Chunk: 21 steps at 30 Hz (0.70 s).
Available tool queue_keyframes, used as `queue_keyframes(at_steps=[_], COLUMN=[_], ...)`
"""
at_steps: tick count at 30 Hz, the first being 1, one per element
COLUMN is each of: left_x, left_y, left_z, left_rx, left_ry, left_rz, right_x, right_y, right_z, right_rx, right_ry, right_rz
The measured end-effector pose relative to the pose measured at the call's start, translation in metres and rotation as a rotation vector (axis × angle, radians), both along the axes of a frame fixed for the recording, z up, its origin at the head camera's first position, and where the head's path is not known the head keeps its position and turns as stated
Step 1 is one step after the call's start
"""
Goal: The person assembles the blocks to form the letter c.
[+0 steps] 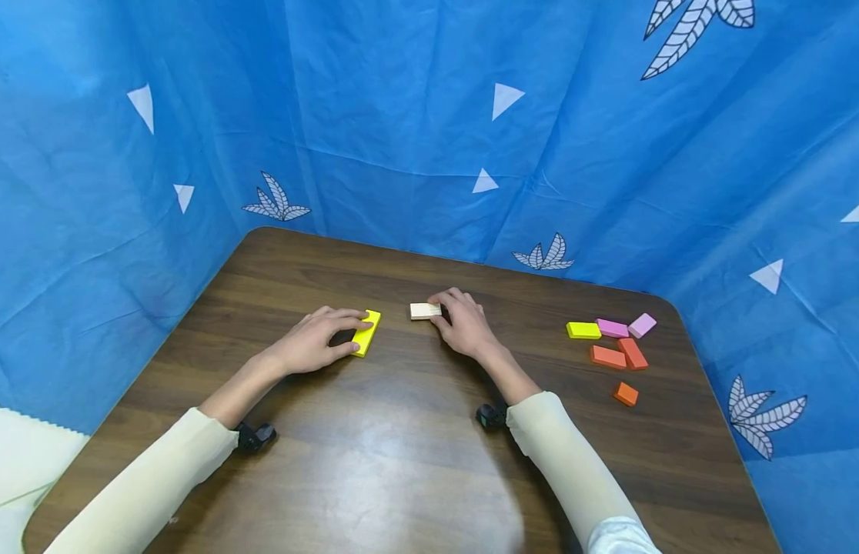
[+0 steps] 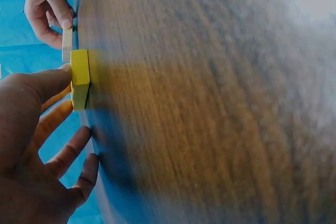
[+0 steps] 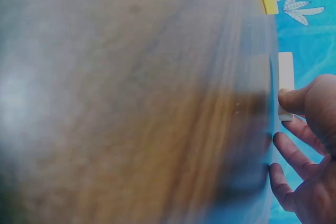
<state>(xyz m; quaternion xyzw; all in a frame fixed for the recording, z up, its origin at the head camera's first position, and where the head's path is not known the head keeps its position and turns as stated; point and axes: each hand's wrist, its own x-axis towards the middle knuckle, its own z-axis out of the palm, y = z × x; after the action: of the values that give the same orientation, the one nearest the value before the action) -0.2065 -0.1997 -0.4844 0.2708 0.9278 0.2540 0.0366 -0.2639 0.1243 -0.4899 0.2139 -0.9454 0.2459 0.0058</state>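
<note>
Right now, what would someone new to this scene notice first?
Probably the big blue curtain with its white leaves and triangles, rising behind the table and along its sides. Next, near the table's middle, the bright yellow block in the left hand and, to its right, the pale block in the right hand. Then the six loose, colourful blocks on the table's right side.

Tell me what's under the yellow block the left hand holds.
Brown tabletop shows beside the yellow block in the left hand; the spot directly beneath is covered and unseen.
</note>
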Motion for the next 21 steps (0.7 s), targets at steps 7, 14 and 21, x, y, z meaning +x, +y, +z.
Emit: queue_keyframes(at_steps=[7,14,21], left_x=[0.000,0.001,0.001], left_y=[0.002,0.002,0.002], left_z=[0.001,0.002,0.001], left_rx=[0.001,-0.001,-0.011], left_ry=[0.003,-0.008,-0.012], left_rz=[-0.002,0.007,0.014], right_x=[-0.003,-0.006,-0.011], right_y=[-0.006,-0.016,-0.023], right_z=[0.000,-0.003,-0.002], right_rx=[-0.003,-0.018,-0.011], right_ry=[0.006,-0.004,-0.018], right_rz=[0.006,0.015,0.015])
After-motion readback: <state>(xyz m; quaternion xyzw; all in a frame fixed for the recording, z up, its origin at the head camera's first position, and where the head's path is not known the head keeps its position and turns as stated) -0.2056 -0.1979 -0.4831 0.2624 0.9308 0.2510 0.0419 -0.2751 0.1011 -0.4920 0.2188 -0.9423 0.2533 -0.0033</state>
